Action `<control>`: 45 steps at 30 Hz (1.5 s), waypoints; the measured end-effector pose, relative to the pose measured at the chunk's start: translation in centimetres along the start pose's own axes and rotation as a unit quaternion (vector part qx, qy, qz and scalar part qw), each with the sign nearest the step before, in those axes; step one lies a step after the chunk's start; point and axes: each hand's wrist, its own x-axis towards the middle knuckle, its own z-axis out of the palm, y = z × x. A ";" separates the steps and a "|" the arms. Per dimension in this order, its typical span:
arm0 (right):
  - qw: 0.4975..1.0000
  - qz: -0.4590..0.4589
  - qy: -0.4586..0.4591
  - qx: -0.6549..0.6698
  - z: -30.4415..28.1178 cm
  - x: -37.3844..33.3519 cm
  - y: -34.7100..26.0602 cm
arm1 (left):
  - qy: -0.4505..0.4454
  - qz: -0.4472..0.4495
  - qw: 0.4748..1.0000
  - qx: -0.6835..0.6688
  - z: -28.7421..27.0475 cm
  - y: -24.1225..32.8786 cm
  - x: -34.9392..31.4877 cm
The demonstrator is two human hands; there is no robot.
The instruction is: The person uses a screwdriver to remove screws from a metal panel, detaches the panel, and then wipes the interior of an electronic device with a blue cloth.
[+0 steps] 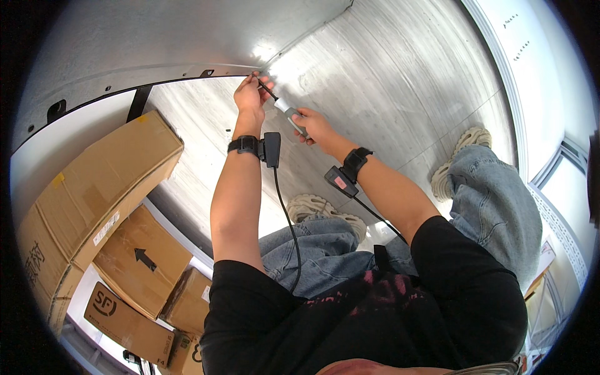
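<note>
My right hand [317,128] is wrapped round the grey handle of a screwdriver [283,105]. Its dark shaft points up and left to the bottom edge of a large grey metal panel [162,40], near that panel's corner. My left hand [249,97] is at the screwdriver's tip, with thumb and finger pinched by the panel edge and the other fingers curled beside the shaft. What the pinch holds is too small and too covered to tell. Along the panel's lower edge are several small holes and dark fittings [56,111].
Cardboard boxes [147,259] are stacked at the left, a long one [112,169] on top. Pale wood-look floor [375,75] lies under the panel. A white wall or frame [500,69] runs along the right. Cables [289,219] hang from the black straps on both wrists.
</note>
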 end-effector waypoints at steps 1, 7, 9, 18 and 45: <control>1.000 0.005 -0.004 0.004 0.1 -0.1 -0.2 | -0.001 -0.002 1.000 -0.003 -0.3 0.0 0.2; 1.000 0.019 0.002 -0.006 0.3 0.3 -0.2 | 0.002 -0.005 1.000 -0.001 -0.4 -0.1 0.3; 0.997 -0.027 0.059 -0.050 0.3 1.9 1.3 | 0.011 -0.002 1.000 0.005 -0.3 -0.4 0.7; 0.966 -0.078 0.077 -0.235 -1.4 4.7 1.8 | 0.070 0.015 0.997 0.006 0.2 -1.1 2.0; 0.960 -0.060 -0.037 -0.272 -1.5 2.8 0.5 | 0.032 0.033 0.999 0.016 0.1 -0.8 1.7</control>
